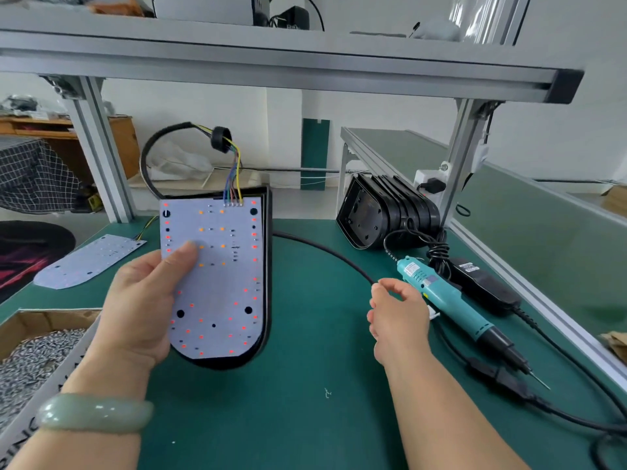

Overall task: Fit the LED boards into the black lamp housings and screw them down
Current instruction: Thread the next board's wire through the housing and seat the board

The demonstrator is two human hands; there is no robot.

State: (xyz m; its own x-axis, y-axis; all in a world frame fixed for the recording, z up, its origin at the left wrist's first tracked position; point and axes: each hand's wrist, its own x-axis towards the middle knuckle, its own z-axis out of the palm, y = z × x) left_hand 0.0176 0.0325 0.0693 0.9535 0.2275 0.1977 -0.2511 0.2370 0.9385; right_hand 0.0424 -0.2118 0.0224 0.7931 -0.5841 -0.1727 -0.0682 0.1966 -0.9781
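Observation:
My left hand [142, 300] holds a white LED board [220, 266] and the black lamp housing [268, 266] behind it, thumb pressed on the board's face; both are tilted up off the mat. Coloured wires and a black cable with a grommet [221, 139] loop up from the board's top edge. My right hand [397, 317] hovers with loosely curled fingers beside the teal electric screwdriver [451, 300], which lies on the mat, and holds nothing. A second LED board [91, 261] lies flat at the left. A stack of black housings [383, 212] leans at the back right.
A cardboard box of screws [34, 354] sits at the near left. The screwdriver's black power adapter [485, 286] and cables trail along the right edge. Aluminium frame posts [98, 150] and an overhead shelf [271, 62] bound the green mat [305, 401].

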